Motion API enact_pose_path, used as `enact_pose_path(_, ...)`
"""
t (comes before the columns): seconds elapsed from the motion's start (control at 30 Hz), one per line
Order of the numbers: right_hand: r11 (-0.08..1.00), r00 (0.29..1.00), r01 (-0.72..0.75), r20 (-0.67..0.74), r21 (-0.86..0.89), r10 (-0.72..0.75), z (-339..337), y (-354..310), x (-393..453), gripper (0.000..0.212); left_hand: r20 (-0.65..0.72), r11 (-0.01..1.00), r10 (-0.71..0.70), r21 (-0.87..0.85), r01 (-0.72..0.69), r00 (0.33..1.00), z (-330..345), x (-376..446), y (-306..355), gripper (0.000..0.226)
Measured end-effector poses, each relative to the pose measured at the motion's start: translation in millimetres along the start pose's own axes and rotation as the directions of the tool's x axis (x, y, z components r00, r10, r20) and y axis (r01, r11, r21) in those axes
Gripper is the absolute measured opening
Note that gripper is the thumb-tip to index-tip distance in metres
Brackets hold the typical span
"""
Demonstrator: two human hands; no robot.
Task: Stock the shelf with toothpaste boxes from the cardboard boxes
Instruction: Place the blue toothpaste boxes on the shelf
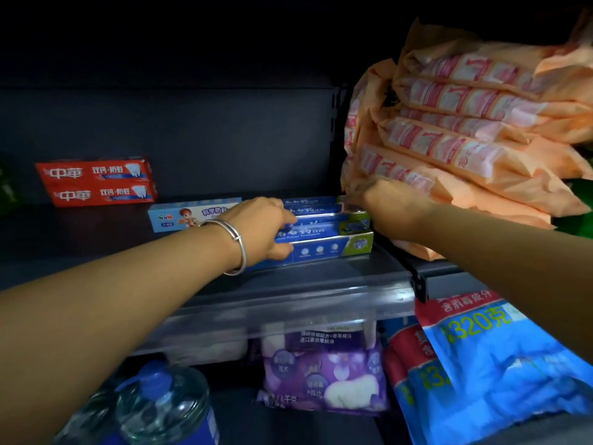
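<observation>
A stack of blue toothpaste boxes (333, 239) lies on the dark shelf (288, 284), near its right end. My left hand (263, 229), with a silver bangle on the wrist, grips the left end of the front boxes. My right hand (385, 203) holds the right end of the stack, fingers curled over the upper boxes. Behind the stack lies a light blue children's toothpaste box (179, 216). Two red toothpaste boxes (99, 183) are stacked at the back left of the shelf. No cardboard box is in view.
Orange soft packs (465, 136) are piled on the neighbouring shelf to the right, touching my right wrist. Below the shelf stand a purple detergent bag (324, 374), blue and red bags (497, 364) and a clear bottle with a blue cap (160, 409). A green item (8, 187) sits far left.
</observation>
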State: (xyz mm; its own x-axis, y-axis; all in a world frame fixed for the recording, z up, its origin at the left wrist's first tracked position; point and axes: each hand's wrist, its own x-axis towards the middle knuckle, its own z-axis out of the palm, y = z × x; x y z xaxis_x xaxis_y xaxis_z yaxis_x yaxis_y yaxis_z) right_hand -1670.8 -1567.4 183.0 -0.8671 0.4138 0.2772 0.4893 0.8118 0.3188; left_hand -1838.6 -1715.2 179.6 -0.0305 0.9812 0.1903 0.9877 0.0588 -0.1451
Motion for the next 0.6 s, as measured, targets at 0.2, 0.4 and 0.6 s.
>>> enact_pose_path(0.2,0.999,0.998,0.018,-0.051,-0.027,-0.019,-9.7,-25.4,-17.2,0.046,-0.092,0.999,0.008,-0.051,-0.012,0.996,5.9,-17.2,-2.9,0.043)
enact_pose_path(0.4,0.987,0.937,0.156,-0.323,0.039,-0.135,-6.1,-86.1,-48.9,0.028,-0.304,0.981,0.062,-0.155,-0.114,0.951,19.2,-78.2,6.4,0.036)
enact_pose_path(0.6,0.970,0.935,0.163,-0.342,0.179,-0.094,21.6,-177.4,-101.2,0.023,-0.326,0.970,0.093,-0.184,-0.159,0.941,55.2,-167.0,13.9,0.027)
